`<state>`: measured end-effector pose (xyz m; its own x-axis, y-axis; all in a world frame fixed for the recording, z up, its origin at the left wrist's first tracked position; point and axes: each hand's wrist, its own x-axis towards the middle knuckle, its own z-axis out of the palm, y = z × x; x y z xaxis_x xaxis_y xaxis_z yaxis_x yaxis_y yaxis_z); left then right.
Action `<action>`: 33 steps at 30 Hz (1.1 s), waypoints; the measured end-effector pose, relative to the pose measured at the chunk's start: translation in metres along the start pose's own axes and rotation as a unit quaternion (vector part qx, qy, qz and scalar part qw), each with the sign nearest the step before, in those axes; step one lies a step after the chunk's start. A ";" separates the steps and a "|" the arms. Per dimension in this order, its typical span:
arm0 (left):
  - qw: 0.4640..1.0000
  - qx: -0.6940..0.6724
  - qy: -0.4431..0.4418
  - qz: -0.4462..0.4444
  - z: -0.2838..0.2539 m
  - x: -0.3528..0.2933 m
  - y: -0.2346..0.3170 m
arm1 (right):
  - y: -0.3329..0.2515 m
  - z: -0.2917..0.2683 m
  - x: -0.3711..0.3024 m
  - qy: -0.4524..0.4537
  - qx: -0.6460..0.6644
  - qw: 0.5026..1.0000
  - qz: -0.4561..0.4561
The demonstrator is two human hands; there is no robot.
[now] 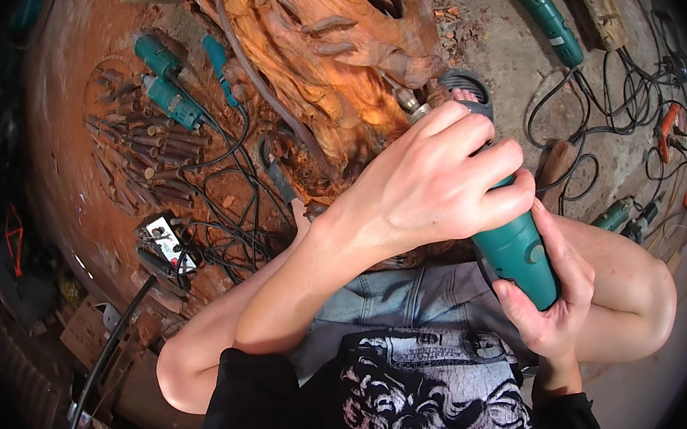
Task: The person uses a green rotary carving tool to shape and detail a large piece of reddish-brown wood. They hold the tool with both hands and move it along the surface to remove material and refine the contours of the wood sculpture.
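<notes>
A green die grinder point(518, 248) slants across my lap, its metal nose toward the carved wood. My left hand point(441, 174) is closed round its front part, fingers curled over the body. Lower down, my right hand point(560, 282) grips the rear end, with the thumb on the near side and the fingers on the far side. The metal collet point(409, 101) shows past my left knuckles, close to the wood; the bit's tip is hard to make out. Ahead lies a large orange-brown root carving point(316, 65) with deep folds and a dark hollow.
Several wooden-handled tools point(149, 144) lie at the left, beside green power tools point(172, 101) and tangled black cables point(235, 197). A white-faced control box point(165, 244) sits nearer. Another green power tool point(550, 24) and a red-handled tool point(667, 128) lie at the right.
</notes>
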<state>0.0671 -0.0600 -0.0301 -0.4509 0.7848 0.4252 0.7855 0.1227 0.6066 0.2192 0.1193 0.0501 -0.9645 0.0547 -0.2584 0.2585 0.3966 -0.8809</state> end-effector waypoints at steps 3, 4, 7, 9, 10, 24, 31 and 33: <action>1.000 0.002 -0.015 -0.007 -0.002 0.001 0.001 | -0.003 -0.001 0.002 0.000 0.010 1.000 0.015; 1.000 0.005 -0.021 -0.010 -0.003 0.002 0.002 | -0.003 -0.002 0.002 -0.003 0.012 1.000 0.014; 1.000 0.005 -0.017 -0.007 -0.002 0.002 0.003 | -0.001 -0.002 0.001 -0.005 0.013 1.000 0.002; 1.000 0.009 -0.012 -0.003 -0.002 0.004 0.004 | 0.002 0.000 0.000 0.003 0.007 1.000 -0.015; 1.000 0.010 -0.010 -0.003 -0.002 0.004 0.005 | 0.003 -0.001 -0.001 0.003 0.008 1.000 -0.021; 1.000 0.007 -0.019 -0.005 -0.001 0.006 0.006 | 0.003 -0.012 0.002 -0.016 0.022 0.999 -0.017; 1.000 0.004 0.001 0.004 0.000 0.013 0.005 | 0.001 -0.014 0.002 -0.004 0.029 1.000 0.010; 1.000 0.006 -0.007 -0.004 0.004 0.011 0.010 | 0.003 -0.020 0.001 -0.017 0.026 1.000 0.005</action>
<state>0.0720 -0.0481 -0.0219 -0.4511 0.7921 0.4112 0.7872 0.1360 0.6016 0.2181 0.1385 0.0555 -0.9597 0.0261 -0.2798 0.2712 0.3481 -0.8974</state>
